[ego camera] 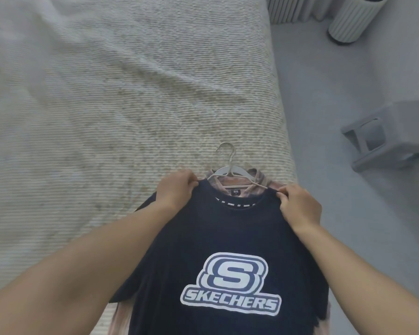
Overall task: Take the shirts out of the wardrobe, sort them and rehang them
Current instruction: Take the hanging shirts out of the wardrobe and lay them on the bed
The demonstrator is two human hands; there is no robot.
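Both hands pinching now: left hand [173, 191] and right hand [298, 206] each nip a shoulder of the navy T-shirt [228, 238], draped over the plaid shirt [230, 181] on its hanger [229, 169] (light, floppy cloth, probably). Shoulder seams look the safest hold.

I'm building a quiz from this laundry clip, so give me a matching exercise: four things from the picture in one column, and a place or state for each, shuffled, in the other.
Things:
1. navy T-shirt
2. plaid shirt
3. white hanger
4. grey stool

Places or states:
A. stands on the floor beside the bed
B. gripped at both shoulders, by the left hand and the right hand
C. its hook lies on the bedspread, its arms inside a collar
D. lies beneath another shirt, collar showing

Pairs: 1-B, 2-D, 3-C, 4-A
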